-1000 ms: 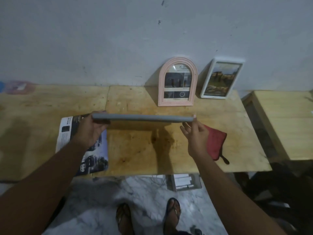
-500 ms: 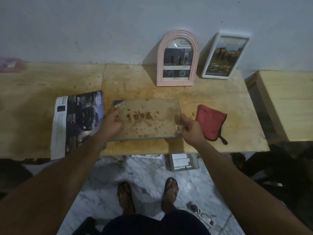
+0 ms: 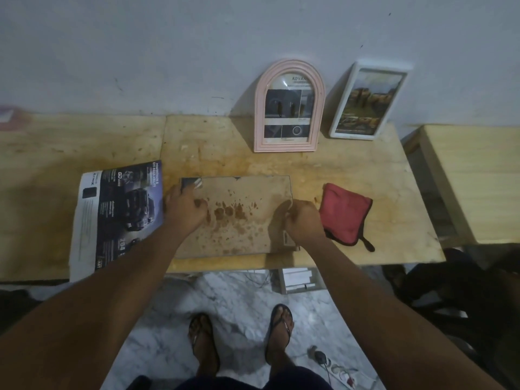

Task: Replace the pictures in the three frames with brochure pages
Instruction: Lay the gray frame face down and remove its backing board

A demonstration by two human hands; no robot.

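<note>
A third picture frame (image 3: 239, 215) lies face down on the wooden table (image 3: 351, 170), its stained brown backing board up. My left hand (image 3: 184, 208) rests on its left part with fingers curled on the board. My right hand (image 3: 302, 220) is at the right edge, fingers curled at the backing's rim. A pink arched frame (image 3: 289, 106) and a white rectangular frame (image 3: 365, 102) stand against the wall at the back, both holding printed pages. A car brochure (image 3: 118, 209) lies open to the left of the flat frame.
A red cloth pouch (image 3: 346, 215) lies just right of my right hand. A second wooden table (image 3: 472, 178) stands at the right. Below the table edge are a marble floor, my sandalled feet, a white box (image 3: 299, 280) and a power strip (image 3: 337, 370).
The frame, held edge-on in the air a second ago, now lies face down on the table. Both hands have moved onto its backing board, the right one curling at the right edge.
</note>
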